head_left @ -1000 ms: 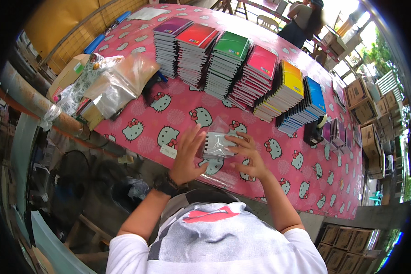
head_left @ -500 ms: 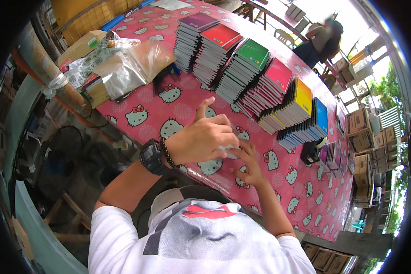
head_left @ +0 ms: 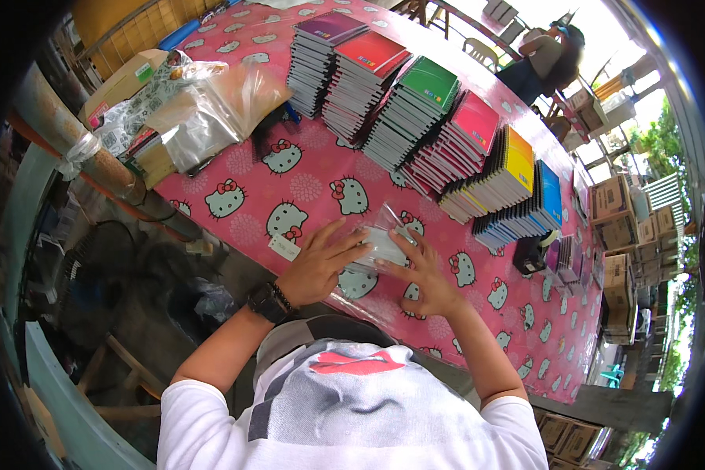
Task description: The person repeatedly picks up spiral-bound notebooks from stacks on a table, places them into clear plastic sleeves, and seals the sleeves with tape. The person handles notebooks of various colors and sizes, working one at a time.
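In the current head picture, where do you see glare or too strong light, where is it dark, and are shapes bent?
Head view: daylight washes out the upper right, around the person; glare streaks the clear bags at left, and the clear plastic wrapper at centre shines; the lower left is dark; the pink table's edges curve, with black corners.

On my feed, daylight pours in beyond the far side of the pink table, blowing out to white there. Glare bleaches the table's far edge and glints off plastic bags on its left. Left of its near edge, I make out dim, murky shapes. Straight lines bow toward a black rim.
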Tool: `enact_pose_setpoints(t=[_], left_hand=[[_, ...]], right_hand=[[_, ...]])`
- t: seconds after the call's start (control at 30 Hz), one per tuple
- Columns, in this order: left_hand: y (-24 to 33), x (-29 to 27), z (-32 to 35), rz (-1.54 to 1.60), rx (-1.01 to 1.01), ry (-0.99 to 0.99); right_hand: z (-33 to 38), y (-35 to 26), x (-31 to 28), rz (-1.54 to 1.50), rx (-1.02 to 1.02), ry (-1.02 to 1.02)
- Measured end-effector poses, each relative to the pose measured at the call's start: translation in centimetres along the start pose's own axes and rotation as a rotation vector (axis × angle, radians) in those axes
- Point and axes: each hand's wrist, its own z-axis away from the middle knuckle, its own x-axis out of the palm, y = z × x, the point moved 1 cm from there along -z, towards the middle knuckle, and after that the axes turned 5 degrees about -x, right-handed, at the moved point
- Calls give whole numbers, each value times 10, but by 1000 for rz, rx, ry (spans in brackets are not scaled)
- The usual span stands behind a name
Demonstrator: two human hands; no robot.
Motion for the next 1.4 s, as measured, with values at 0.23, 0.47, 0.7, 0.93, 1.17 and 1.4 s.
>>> enact_pose_setpoints(t=[0.23,0.47,0.7,0.93,1.17,1.4], left_hand=[[-1,2,-12,-63,51,-151],[9,-1,-21,-169,81,-173],[23,-9,-23,-279,50,-205],[17,3,-28,-193,67,-181],[15,2,-27,-139,21,-183],[22,2,-34,-76,20,-200]], right_hand=[[-9,-1,-9,24,-13,-78],[-10,34,-17,-881,217,-38],[-12,30,9,-683,439,408],[17,-9,0,-80,14,460],[119,81,-64,53,431,958],[302,275,-94,312,1268,1130]])
